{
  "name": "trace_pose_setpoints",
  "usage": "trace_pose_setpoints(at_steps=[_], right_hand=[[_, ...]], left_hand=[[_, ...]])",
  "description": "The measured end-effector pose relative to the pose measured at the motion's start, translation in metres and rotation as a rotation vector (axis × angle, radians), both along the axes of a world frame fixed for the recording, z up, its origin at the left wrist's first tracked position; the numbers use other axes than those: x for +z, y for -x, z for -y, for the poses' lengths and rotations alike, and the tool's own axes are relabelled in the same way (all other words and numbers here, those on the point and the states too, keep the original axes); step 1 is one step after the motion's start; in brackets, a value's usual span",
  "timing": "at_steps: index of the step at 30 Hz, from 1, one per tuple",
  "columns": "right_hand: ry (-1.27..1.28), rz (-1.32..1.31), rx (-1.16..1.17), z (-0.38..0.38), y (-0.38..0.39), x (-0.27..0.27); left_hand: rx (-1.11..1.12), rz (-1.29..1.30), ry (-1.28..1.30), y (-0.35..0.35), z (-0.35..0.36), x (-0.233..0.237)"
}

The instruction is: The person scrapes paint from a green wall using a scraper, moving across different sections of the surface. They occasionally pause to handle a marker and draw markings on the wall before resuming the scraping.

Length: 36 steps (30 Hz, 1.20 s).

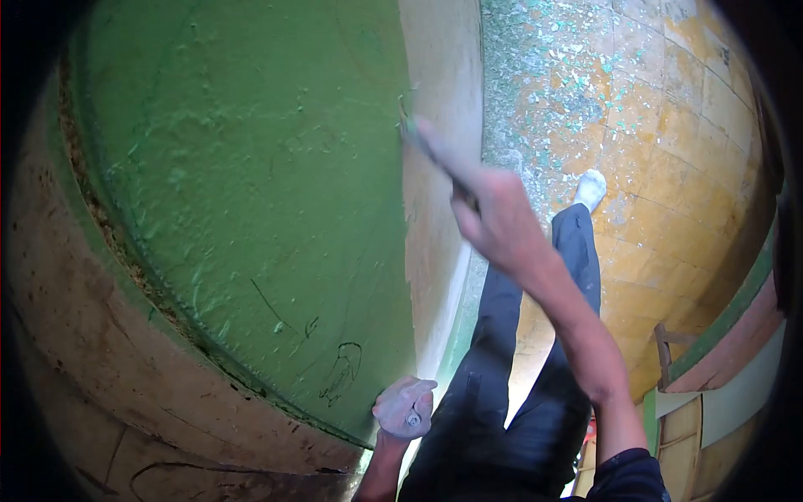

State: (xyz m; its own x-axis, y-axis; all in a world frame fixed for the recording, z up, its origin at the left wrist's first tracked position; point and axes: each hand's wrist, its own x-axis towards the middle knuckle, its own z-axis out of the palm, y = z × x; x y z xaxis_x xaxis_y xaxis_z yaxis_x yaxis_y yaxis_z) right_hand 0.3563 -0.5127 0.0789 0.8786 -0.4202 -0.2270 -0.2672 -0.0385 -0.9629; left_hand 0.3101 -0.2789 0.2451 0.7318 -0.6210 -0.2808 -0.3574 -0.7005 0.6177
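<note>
My right hand (500, 219) is closed around a scraper (407, 124), index finger stretched along it. The tool is partly smeared by motion, and its tip meets the edge of the green paint. Green paint, bumpy and peeling, covers much of the wall (251, 192); a bare pale strip (437, 50) runs along its right side. Low in the view, my left hand (406, 407) is curled against the wall, whitish with dust and wearing a ring. Whatever its fingers might hold is hidden.
Green and white paint flakes (577, 79) lie scattered over the yellow tiled floor (661, 192). My sock-covered foot (590, 189) stands on it. A brown wall band (75, 276) curves along the left. Wooden furniture (682, 427) is at the lower right.
</note>
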Motion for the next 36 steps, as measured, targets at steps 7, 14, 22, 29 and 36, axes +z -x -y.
trace_pose_setpoints(at_steps=[7, 14, 22, 29, 36], right_hand=[[0.001, 0.059, -0.077, 0.016, -0.020, -0.011], [-0.091, 0.118, -0.054, 0.009, -0.003, -0.006], [-0.037, 0.122, -0.047, -0.007, 0.003, -0.003], [-0.028, 0.155, -0.097, -0.003, -0.006, -0.008], [-0.011, 0.031, -0.139, 0.031, -0.040, -0.004]], left_hand=[[0.008, -0.024, -0.041, 0.003, 0.000, 0.003], [-0.026, -0.060, -0.063, -0.001, -0.004, 0.007], [0.014, -0.048, -0.057, -0.003, 0.000, 0.009], [0.024, -0.034, -0.064, -0.002, 0.001, 0.007], [0.001, -0.052, -0.114, 0.000, 0.004, 0.012]])
